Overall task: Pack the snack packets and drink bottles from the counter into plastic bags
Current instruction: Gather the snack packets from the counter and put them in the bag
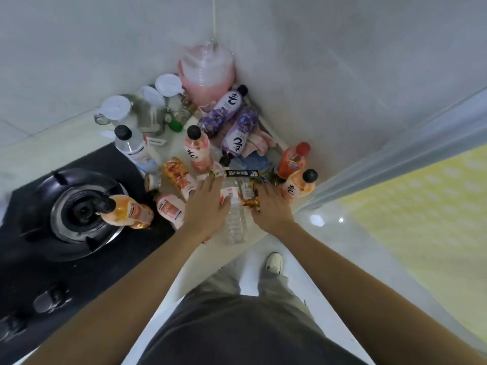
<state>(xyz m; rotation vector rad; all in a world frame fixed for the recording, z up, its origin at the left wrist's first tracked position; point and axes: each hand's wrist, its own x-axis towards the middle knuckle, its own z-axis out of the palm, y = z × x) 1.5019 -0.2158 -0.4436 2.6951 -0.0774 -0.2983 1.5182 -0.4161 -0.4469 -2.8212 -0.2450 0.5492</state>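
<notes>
Drink bottles and snack packets crowd the counter corner (181, 143). My left hand (208, 204) lies with straight fingers over small packets, its thumb beside a clear plastic bottle (234, 225) lying on its side. My right hand (272, 206) curls its fingers round a crinkled gold snack packet (249, 203). Around them are two purple bottles (224, 109), an upright pink bottle (197, 150), an orange snack packet (179, 175), a black snack bar (242, 173), a red-capped orange bottle (292, 159) and a peach bottle (300, 185). A bundle of pink plastic bags (208, 75) hangs in the corner.
A black gas stove (79, 212) fills the left; an orange bottle (129, 210) leans on its burner and a pink bottle (170, 209) lies at its edge. White-lidded jars (116, 109) and a clear black-capped bottle (134, 148) stand behind. The counter edge runs just below my hands.
</notes>
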